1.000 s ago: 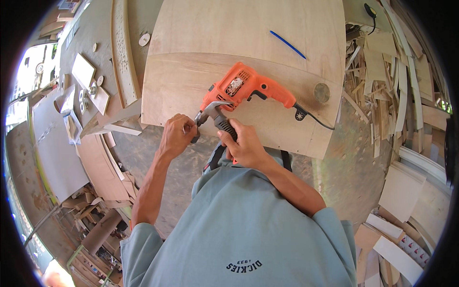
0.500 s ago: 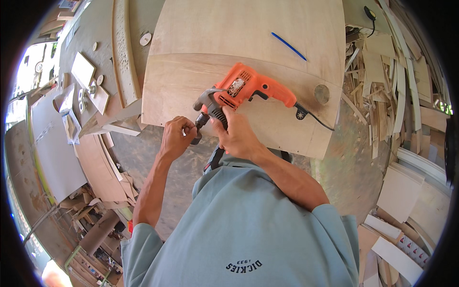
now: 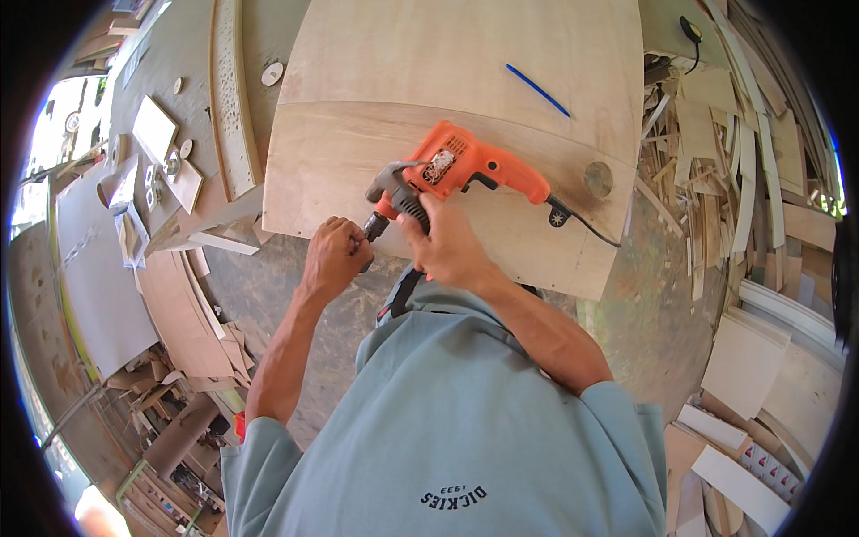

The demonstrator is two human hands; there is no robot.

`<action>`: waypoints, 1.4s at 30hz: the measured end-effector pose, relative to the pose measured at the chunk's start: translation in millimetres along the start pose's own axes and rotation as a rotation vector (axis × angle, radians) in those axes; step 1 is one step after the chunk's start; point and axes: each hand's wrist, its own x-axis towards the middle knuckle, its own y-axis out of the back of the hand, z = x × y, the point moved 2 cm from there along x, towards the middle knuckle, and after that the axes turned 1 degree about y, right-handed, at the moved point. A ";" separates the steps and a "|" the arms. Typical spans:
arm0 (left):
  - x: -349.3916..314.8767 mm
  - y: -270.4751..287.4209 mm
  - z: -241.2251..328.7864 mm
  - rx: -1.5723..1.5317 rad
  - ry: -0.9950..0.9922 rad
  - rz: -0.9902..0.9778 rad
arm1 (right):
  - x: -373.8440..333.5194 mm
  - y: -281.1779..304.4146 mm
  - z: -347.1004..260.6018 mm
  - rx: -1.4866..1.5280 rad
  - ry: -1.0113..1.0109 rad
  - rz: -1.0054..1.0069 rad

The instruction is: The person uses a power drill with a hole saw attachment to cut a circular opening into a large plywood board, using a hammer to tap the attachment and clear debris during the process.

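Observation:
An orange corded power drill (image 3: 474, 166) lies over the near part of a plywood sheet, its chuck (image 3: 376, 225) pointing toward me and to the left. My right hand (image 3: 450, 243) is closed round the ribbed grey side handle (image 3: 413, 210) near the drill's front. Just beyond the chuck, at the sheet's near edge, my left hand (image 3: 335, 255) has its fingers curled round the dark drill bit. Those fingers hide most of the bit, so its exact shape cannot be made out.
The plywood sheet (image 3: 394, 67) bears a blue pen (image 3: 537, 89) and a round patch or hole (image 3: 598, 179). The drill's cord (image 3: 595, 231) runs off to the right. Wood offcuts (image 3: 707, 206) pile up at right. At left stand a curved strip (image 3: 234, 98) and several small discs.
My left fingers have closed further over the dark bit, which showed more below the chuck before. The drill and right hand have barely moved.

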 end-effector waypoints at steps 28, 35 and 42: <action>-103.6 -77.1 -29.2 -1.205 0.469 0.549 | 24.8 91.7 -6.9 0.258 0.250 0.347; -100.9 -63.9 -38.3 -0.938 0.549 0.506 | 21.6 93.8 -2.8 0.277 0.175 0.366; -104.4 -74.3 -62.2 -1.001 0.516 0.483 | 31.4 89.6 11.4 0.220 0.199 0.371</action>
